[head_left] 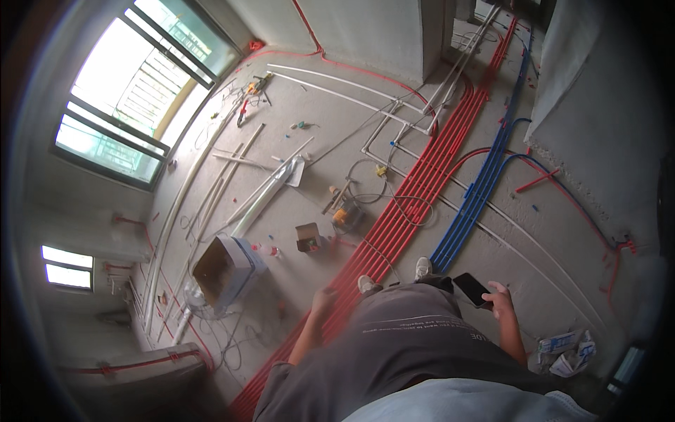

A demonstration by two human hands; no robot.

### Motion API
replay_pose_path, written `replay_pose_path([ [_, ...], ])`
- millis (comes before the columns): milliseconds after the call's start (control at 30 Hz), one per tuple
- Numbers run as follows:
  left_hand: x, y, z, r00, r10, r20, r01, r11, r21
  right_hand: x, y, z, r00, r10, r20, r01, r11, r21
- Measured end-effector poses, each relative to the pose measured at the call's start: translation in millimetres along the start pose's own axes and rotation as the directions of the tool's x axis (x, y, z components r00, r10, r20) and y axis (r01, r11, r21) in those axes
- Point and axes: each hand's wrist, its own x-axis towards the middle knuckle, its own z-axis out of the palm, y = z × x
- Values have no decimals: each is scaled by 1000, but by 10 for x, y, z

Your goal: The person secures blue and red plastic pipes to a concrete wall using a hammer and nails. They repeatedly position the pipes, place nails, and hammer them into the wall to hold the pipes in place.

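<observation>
In my right hand (500, 301) is a black smartphone (470, 288), held out in front of my right side with its dark screen facing up. The thumb and fingers close around the phone's right end. My left hand (324, 302) hangs at my left side, above a band of red conduit pipes (394, 235) on the floor. It is smeared by motion, so its fingers cannot be made out. Blue conduit pipes (472, 202) run alongside the red ones, close to my shoes (422, 268).
An open cardboard box (239, 273) and a smaller box (308, 238) stand left. An orange power tool (344, 216) with a looping cable lies beyond. White pipes (351, 95) stretch across the far floor. Plastic bags (573, 352) lie at the right, near the wall.
</observation>
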Motion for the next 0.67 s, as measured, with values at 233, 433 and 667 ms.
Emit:
replay_pose_path([
  [233,34,893,183,951,301,77,-300,954,-17,-692,-794,741,904,40,426,135,918,-373],
  [433,-61,876,237,934,343,97,-355,922,155,-570,-728,626,874,87,478,123,912,-391],
  [667,81,153,364,977,154,148,-193,931,309,-711,-744,683,961,-28,274,128,926,-354],
])
